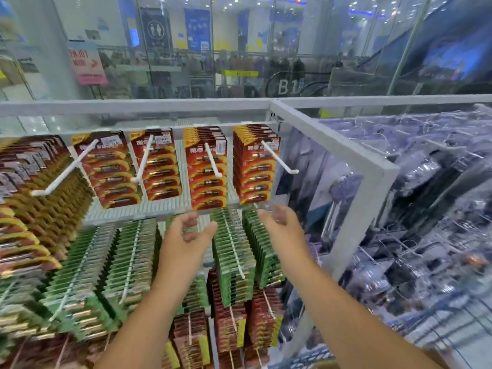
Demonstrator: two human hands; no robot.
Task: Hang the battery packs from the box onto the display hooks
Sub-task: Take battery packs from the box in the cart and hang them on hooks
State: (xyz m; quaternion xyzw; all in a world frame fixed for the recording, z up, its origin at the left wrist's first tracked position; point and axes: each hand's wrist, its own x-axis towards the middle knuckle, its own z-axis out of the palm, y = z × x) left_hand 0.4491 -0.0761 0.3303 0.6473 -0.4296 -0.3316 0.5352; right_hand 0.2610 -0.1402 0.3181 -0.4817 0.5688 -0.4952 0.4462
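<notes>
Both forearms reach up from the bottom edge; the left hand (186,230) hangs loosely curled and holds nothing, and the right hand (279,222) is blurred, fingers loosely bent, apparently empty too. They hover just below the top row of red battery packs (206,169), which hang on white display hooks (213,161). That top row looks only partly filled, with much bare hook showing, while the green battery packs (234,251) beneath crowd theirs nearly to the tip. So hanging seems well along, with room left up top. No box is in view. Pack printing is too blurred to read. Beyond the glass, an escalator sign (286,86) reads "B1".
</notes>
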